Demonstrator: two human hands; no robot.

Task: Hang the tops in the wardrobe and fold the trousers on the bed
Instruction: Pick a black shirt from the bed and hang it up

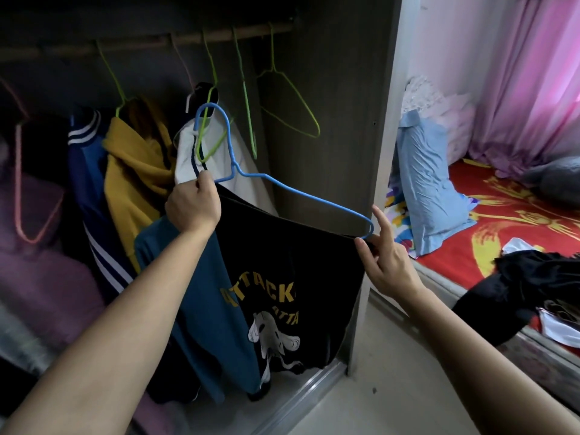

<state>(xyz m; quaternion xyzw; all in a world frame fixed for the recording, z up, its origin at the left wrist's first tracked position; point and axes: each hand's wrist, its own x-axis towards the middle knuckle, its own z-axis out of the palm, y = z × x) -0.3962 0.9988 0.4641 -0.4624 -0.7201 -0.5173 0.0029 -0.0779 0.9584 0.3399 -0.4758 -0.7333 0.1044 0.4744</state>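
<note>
Below the rail (157, 42) of the wardrobe (329, 89) hangs the black top (282, 262), on a blue hanger (301, 196) whose long axis slopes down rightward, with the hook nearest the rail. The left hand (193, 205), closer to the rail, grips the top at the raised end. The right hand (389, 255) pinches its shoulder at the low end.

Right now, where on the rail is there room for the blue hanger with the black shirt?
Best gap: bare rail between the green hanger holding the yellow hoodie and the pink hanger. Further right three green hangers hook close together; two hang empty. Below, hoodie and navy striped jacket crowd the left.
</note>
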